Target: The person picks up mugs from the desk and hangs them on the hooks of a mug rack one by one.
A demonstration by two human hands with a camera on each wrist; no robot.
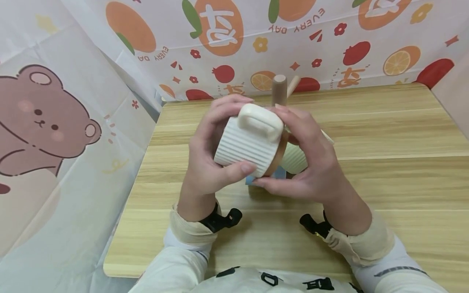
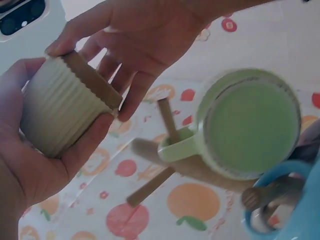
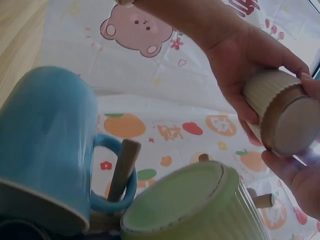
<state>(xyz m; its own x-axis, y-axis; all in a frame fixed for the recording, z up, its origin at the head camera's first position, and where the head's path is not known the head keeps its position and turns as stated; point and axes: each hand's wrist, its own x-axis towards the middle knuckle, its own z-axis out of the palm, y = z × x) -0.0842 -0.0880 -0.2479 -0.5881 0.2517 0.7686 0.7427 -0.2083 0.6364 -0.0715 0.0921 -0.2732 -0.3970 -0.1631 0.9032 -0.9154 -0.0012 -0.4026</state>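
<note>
Both hands hold a cream ribbed mug (image 1: 245,146), tilted on its side above the table, its handle (image 1: 261,120) turned up. My left hand (image 1: 207,158) wraps around the ribbed wall, thumb along the near side. On the other side, my right hand (image 1: 311,158) grips the brown-banded end (image 1: 279,154) between thumb and fingertips. The right wrist view shows that end as a flat pale disc (image 3: 296,127) inside the brown band. Just beyond the hands, a green ribbed mug (image 2: 250,127) and a blue mug (image 3: 50,145) hang at a wooden rack, partly hidden in the head view.
Wooden pegs (image 1: 279,90) of the rack rise behind the held mug. One peg passes through the blue mug's handle (image 3: 114,200). The rack stands on a wood-grain table (image 1: 384,179). Behind it hangs a fruit-print cloth (image 1: 278,53), with a bear-print cloth (image 1: 47,122) at the left.
</note>
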